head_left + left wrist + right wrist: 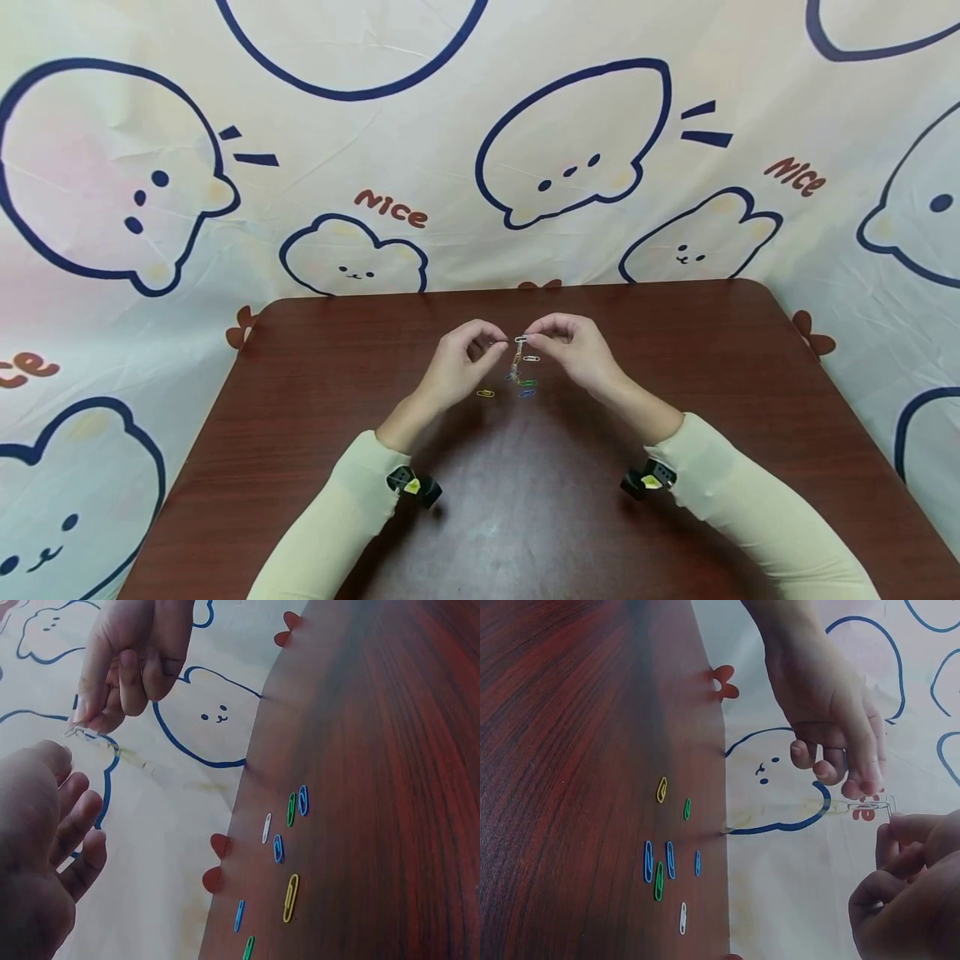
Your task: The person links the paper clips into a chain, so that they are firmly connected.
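Note:
Between finger and thumb, my right hand pinches a white paper clip above the table. From that clip hangs a chain of linked paper clips, whitish at the top and yellowish lower down, blurred in the wrist views. My left hand is raised just left of the chain's top, its fingers loosely bent and its fingertips close to the clip. No clip shows in its grasp. Below on the tabletop lie loose paper clips: a yellow one, a white one, and several blue and green ones.
The brown wooden table has rounded far corners. A pale cloth with cartoon outlines hangs behind it and along its sides. Small black cameras are strapped to the left wrist and the right wrist.

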### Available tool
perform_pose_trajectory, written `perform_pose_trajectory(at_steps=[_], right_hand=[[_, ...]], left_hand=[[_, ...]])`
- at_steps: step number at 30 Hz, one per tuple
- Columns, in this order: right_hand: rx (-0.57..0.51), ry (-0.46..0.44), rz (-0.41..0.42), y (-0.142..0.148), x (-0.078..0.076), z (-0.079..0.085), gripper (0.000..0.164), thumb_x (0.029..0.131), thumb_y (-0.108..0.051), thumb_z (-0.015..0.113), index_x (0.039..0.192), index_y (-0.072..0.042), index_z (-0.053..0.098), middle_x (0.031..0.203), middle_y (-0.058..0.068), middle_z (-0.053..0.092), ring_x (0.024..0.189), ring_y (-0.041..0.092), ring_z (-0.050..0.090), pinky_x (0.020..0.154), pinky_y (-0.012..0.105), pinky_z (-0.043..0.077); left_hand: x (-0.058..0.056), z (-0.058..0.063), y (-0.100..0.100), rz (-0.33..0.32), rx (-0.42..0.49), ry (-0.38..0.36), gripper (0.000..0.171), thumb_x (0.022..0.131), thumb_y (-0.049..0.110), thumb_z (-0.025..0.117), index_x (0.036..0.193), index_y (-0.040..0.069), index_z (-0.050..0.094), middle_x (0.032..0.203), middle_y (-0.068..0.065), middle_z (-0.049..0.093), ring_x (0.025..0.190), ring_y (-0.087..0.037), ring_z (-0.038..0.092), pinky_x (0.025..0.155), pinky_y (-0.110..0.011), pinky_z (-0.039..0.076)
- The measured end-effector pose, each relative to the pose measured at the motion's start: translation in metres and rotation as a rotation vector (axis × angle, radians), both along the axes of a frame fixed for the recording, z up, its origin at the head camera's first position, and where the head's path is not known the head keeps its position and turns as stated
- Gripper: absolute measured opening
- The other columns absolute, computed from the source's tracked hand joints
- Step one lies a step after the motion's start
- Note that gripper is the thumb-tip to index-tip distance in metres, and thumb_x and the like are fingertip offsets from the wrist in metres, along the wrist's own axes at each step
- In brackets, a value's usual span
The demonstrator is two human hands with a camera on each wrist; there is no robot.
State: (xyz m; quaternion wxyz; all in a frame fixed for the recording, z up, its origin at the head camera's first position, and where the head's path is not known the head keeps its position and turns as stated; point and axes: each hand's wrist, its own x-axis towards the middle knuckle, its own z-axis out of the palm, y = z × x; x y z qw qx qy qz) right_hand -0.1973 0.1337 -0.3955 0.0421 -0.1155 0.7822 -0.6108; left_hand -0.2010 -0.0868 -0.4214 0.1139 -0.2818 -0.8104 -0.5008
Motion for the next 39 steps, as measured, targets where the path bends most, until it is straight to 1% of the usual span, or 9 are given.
perform_pose_trajectory(at_steps=[4, 7, 11, 21, 24, 28, 31, 35, 39], right_hand=[[-0.013, 0.02, -0.002, -0.001, -0.001, -0.001, 0.015, 0.096, -0.014, 0.073, 0.104, -0.001, 0.073, 0.107, 0.025, 0.07, 0.09, 0.042, 0.06, 0.073, 0.03, 0.052], [-0.024, 0.023, 0.004, -0.003, -0.001, -0.001, 0.015, 0.096, -0.013, 0.072, 0.105, -0.001, 0.073, 0.104, 0.02, 0.072, 0.089, 0.035, 0.064, 0.075, 0.026, 0.054], [-0.042, 0.023, 0.017, -0.005, 0.001, -0.001, 0.015, 0.096, -0.011, 0.072, 0.106, 0.0, 0.072, 0.101, 0.016, 0.073, 0.086, 0.026, 0.068, 0.078, 0.03, 0.057], [-0.035, 0.013, 0.037, -0.01, 0.003, -0.001, 0.015, 0.096, -0.015, 0.073, 0.105, -0.003, 0.074, 0.101, 0.022, 0.07, 0.067, 0.017, 0.053, 0.061, 0.024, 0.048], [-0.029, -0.004, 0.055, -0.011, 0.004, -0.001, 0.015, 0.096, -0.015, 0.073, 0.105, -0.004, 0.074, 0.099, 0.022, 0.071, 0.066, 0.017, 0.054, 0.059, 0.024, 0.048], [-0.012, -0.009, 0.072, -0.01, 0.004, -0.001, 0.016, 0.095, -0.016, 0.074, 0.107, -0.005, 0.074, 0.098, 0.018, 0.072, 0.069, 0.019, 0.056, 0.06, 0.023, 0.048], [-0.016, 0.008, 0.086, -0.008, 0.003, -0.004, 0.02, 0.095, -0.016, 0.074, 0.111, -0.003, 0.074, 0.104, 0.018, 0.073, 0.079, 0.026, 0.062, 0.066, 0.024, 0.052], [-0.031, 0.035, 0.097, -0.004, -0.001, -0.009, 0.026, 0.095, -0.015, 0.074, 0.118, -0.002, 0.074, 0.114, 0.015, 0.073, 0.097, 0.03, 0.069, 0.084, 0.039, 0.058], [-0.024, 0.034, 0.096, 0.001, -0.007, -0.017, 0.03, 0.095, -0.016, 0.074, 0.121, -0.003, 0.073, 0.119, 0.013, 0.073, 0.101, 0.025, 0.071, 0.089, 0.047, 0.056]], left_hand=[[-0.001, 0.002, 0.002, -0.008, 0.008, -0.001, 0.009, 0.095, 0.008, 0.072, 0.103, 0.006, 0.069, 0.09, -0.003, 0.066, 0.075, -0.014, 0.059, 0.067, -0.027, 0.052], [-0.001, 0.004, 0.003, -0.011, 0.008, -0.008, 0.008, 0.095, 0.008, 0.072, 0.103, 0.006, 0.07, 0.09, -0.002, 0.066, 0.075, -0.014, 0.059, 0.068, -0.027, 0.052], [0.0, 0.005, 0.004, -0.012, 0.003, -0.002, 0.006, 0.096, 0.009, 0.072, 0.102, 0.007, 0.071, 0.091, -0.002, 0.066, 0.076, -0.014, 0.059, 0.069, -0.027, 0.053], [0.002, 0.004, 0.002, 0.001, 0.001, -0.01, 0.003, 0.097, 0.01, 0.07, 0.099, 0.007, 0.071, 0.09, -0.001, 0.065, 0.074, -0.014, 0.056, 0.067, -0.026, 0.051], [0.002, 0.003, 0.001, -0.002, 0.012, -0.001, 0.005, 0.097, 0.009, 0.07, 0.098, 0.005, 0.071, 0.089, -0.002, 0.065, 0.075, -0.015, 0.056, 0.066, -0.026, 0.05], [0.003, 0.002, -0.001, -0.003, 0.022, 0.007, 0.005, 0.096, 0.009, 0.071, 0.098, 0.004, 0.071, 0.089, -0.003, 0.065, 0.075, -0.016, 0.057, 0.066, -0.026, 0.049], [0.003, 0.002, -0.003, 0.004, 0.022, 0.006, 0.004, 0.096, 0.008, 0.071, 0.098, 0.005, 0.071, 0.089, -0.003, 0.065, 0.075, -0.015, 0.056, 0.066, -0.025, 0.049], [0.003, 0.003, -0.006, 0.015, 0.019, 0.003, 0.004, 0.097, 0.008, 0.069, 0.098, 0.005, 0.07, 0.089, -0.002, 0.064, 0.075, -0.015, 0.055, 0.066, -0.025, 0.049], [0.003, 0.003, -0.007, 0.013, 0.017, 0.0, 0.003, 0.097, 0.007, 0.07, 0.099, 0.004, 0.07, 0.09, -0.003, 0.065, 0.076, -0.016, 0.056, 0.067, -0.025, 0.049]])
